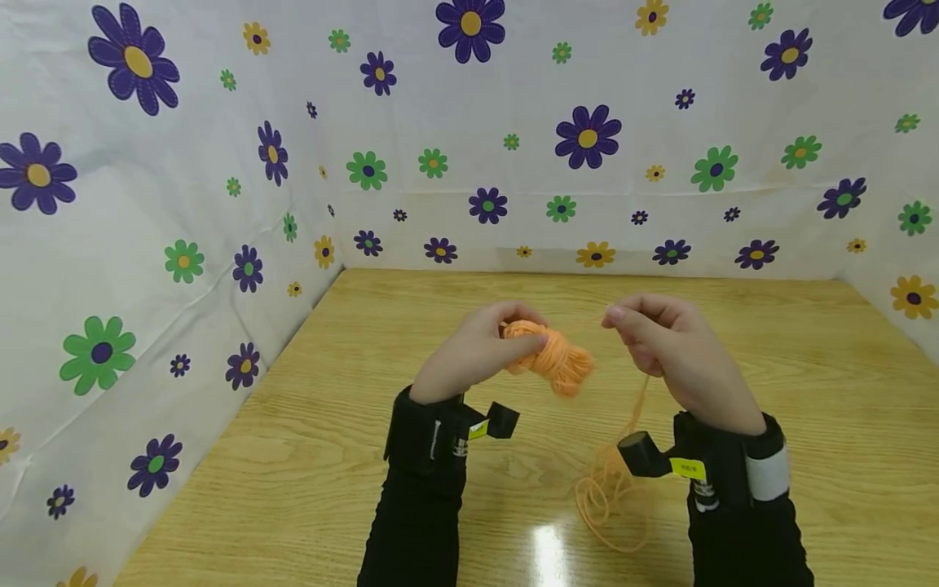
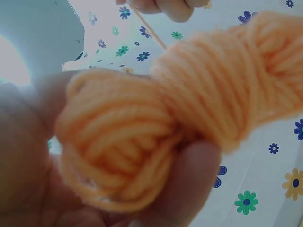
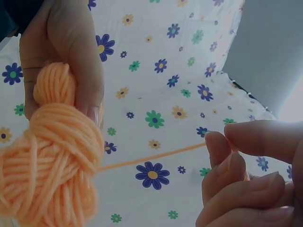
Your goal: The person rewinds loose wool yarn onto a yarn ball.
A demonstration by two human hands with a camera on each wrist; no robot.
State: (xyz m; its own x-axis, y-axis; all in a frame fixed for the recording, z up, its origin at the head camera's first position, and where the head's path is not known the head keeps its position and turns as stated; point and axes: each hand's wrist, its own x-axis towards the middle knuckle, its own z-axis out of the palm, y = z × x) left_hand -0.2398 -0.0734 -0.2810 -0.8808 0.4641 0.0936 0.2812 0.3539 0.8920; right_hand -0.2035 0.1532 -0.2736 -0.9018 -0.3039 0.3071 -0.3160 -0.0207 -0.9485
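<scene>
An orange yarn bundle (image 1: 555, 359), wound tightly round its middle, is held above the table by my left hand (image 1: 487, 346). In the left wrist view the thumb presses against the near end of the yarn bundle (image 2: 118, 142). My right hand (image 1: 678, 350) pinches a strand of the yarn between thumb and forefinger. That yarn strand (image 3: 156, 156) runs taut from the bundle to the right fingertips in the right wrist view. More loose yarn (image 1: 612, 489) trails down from the right hand and lies in loops on the table.
The wooden table (image 1: 308, 440) spreads under both hands. A white cloth with printed flowers (image 1: 411, 106) stands behind it and along its sides. Each wrist wears a black strap with a small camera mount (image 1: 645, 454).
</scene>
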